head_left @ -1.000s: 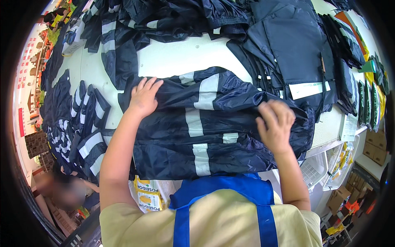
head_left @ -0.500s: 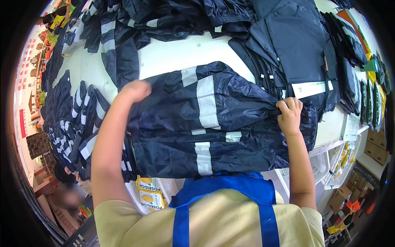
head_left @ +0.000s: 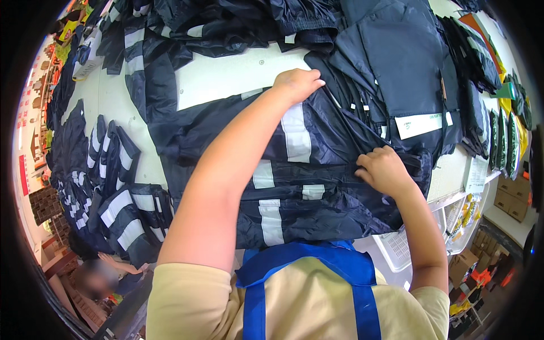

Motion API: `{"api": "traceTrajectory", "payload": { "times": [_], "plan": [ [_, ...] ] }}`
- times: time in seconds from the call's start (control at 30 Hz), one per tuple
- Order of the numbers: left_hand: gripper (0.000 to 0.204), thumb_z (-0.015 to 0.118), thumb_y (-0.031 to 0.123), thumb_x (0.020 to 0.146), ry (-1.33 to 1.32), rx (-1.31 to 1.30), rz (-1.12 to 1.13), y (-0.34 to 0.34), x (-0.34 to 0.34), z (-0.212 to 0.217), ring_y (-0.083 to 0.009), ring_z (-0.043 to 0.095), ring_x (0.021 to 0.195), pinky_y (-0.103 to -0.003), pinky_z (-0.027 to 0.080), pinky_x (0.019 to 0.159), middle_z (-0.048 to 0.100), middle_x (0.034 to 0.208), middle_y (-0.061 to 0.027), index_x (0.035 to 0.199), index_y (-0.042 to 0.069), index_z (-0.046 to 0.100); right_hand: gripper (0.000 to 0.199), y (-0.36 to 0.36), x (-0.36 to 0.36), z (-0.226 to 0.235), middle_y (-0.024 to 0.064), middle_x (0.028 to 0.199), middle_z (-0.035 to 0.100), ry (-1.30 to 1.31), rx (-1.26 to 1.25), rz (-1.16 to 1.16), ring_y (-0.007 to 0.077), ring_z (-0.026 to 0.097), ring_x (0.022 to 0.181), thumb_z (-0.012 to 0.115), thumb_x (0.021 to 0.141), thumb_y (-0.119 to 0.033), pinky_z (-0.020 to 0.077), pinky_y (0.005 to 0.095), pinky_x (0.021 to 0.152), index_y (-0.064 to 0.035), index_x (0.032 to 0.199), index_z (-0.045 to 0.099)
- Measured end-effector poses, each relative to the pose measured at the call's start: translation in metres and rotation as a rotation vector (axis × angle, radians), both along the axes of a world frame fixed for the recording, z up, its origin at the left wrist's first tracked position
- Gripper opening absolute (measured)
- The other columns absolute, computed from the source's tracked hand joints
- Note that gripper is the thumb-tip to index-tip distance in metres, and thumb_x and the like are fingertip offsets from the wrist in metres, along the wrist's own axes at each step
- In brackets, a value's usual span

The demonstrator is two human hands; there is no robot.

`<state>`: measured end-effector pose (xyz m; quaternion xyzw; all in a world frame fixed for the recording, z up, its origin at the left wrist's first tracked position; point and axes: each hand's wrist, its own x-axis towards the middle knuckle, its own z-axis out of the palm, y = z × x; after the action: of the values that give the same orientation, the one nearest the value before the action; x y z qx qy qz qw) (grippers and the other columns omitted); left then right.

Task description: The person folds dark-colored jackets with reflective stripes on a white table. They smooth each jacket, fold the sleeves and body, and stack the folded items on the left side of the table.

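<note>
A navy rain jacket with silver-grey reflective strips lies flat across the table in front of me. My left hand reaches over it, fingers closed at the sleeve's far edge, near the stacked trousers. My right hand has its fingers curled on the jacket's right part, pinching a fold of dark cloth. Part of the jacket lies hidden under my left forearm.
Dark trousers with a white paper tag are stacked at the far right. More navy garments with reflective strips lie at the left. White baskets stand below the table edge. Another person's arm shows at lower left.
My left hand has swung right across the jacket, from its left end to the far edge. My right hand has moved slightly nearer me and left. The sleeve has been turned inward.
</note>
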<state>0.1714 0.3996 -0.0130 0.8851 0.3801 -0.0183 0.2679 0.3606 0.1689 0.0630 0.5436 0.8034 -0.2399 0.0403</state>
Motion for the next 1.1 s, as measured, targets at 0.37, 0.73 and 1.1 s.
{"api": "traceTrajectory", "payload": {
  "times": [0.37,0.73,1.1],
  "plan": [
    [0.035,0.068,0.011,0.078,-0.47,0.612,0.466,-0.061,-0.153,0.092,-0.0328,0.052,0.108,-0.041,0.041,0.094,0.057,0.112,-0.0126,0.111,0.007,0.058,0.068,0.099,-0.098,-0.076,0.0107,0.148,0.036,0.045,0.475,-0.262,0.0338,0.029,0.138,0.067,0.08,-0.033,0.0246,0.0451,0.111,-0.0118,0.14,0.042],
    [0.012,0.069,0.011,0.083,-0.502,0.374,0.892,-0.118,-0.3,0.085,-0.0222,0.062,0.069,-0.029,0.046,0.063,0.061,0.075,-0.0128,0.084,0.0,0.063,0.067,0.098,-0.107,-0.082,0.0089,0.152,0.029,-0.142,0.478,-0.195,0.0329,0.023,0.141,0.062,0.085,-0.036,0.0204,0.0461,0.113,-0.0125,0.143,0.037],
    [0.027,0.052,0.021,0.096,-1.374,-0.522,1.22,-0.169,-0.348,0.135,-0.0151,0.061,0.077,-0.03,0.048,0.072,0.067,0.089,-0.0077,0.084,0.0,0.064,0.065,0.096,-0.109,-0.085,0.01,0.152,0.03,-0.129,0.496,-0.197,0.032,0.023,0.141,0.059,0.087,-0.036,0.0191,0.0451,0.114,-0.0105,0.142,0.038]
  ]
}}
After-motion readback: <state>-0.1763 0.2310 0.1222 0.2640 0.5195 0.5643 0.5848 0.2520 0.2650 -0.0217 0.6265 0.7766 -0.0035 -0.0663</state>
